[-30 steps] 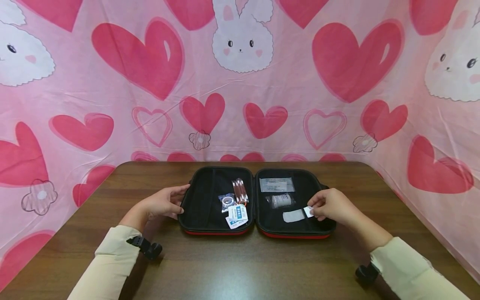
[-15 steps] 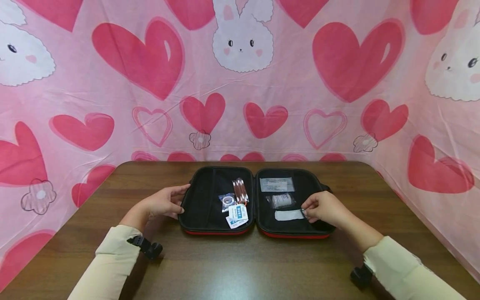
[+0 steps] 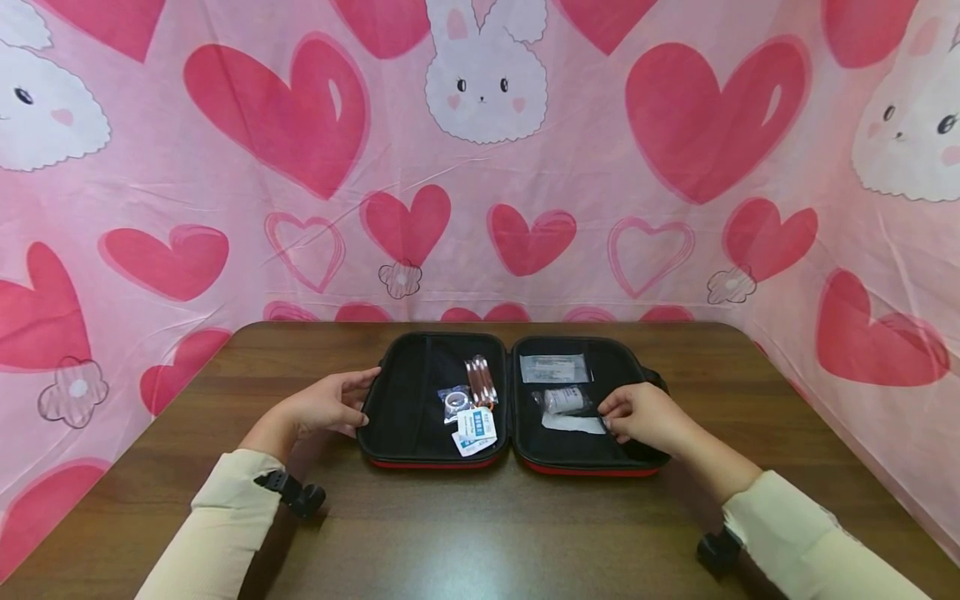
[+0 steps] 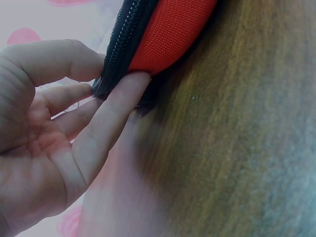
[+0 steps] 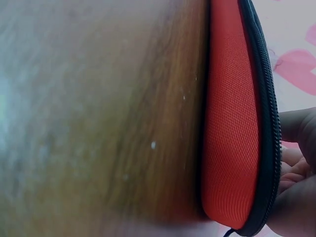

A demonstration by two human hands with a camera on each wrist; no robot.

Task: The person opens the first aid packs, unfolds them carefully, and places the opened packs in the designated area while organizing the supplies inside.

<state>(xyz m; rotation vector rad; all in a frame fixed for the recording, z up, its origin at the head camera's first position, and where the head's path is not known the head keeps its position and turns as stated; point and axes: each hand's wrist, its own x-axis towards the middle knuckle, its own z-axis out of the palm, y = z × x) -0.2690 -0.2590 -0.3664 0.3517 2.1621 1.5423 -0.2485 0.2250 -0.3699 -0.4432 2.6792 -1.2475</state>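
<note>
A black-lined, red-shelled zip case [image 3: 401,400] lies open flat, its two halves side by side. My left hand [image 3: 330,406] grips its left edge; in the left wrist view the thumb [image 4: 126,94] lies on the red shell and a finger touches the zip rim. Inside the right half, my right hand [image 3: 647,418] pinches the right end of a flat white strip-like packet [image 3: 572,424]. That end is hidden by the fingers. Just above the packet lies a wrapped bandage roll [image 3: 564,400]. The right wrist view shows the hand partly, behind the red shell [image 5: 232,118].
The left half holds a tape roll in a bag [image 3: 455,402], a pack of brown-filled swabs [image 3: 481,382] and white-and-blue sachets [image 3: 476,425]. A clear flat packet [image 3: 555,368] lies at the right half's back. A brown wooden table [image 3: 420,533] supports the case; a pink curtain hangs behind.
My right hand has moved left with the white packet, which now lies close under the bandage roll. The left hand stays on the case's edge.
</note>
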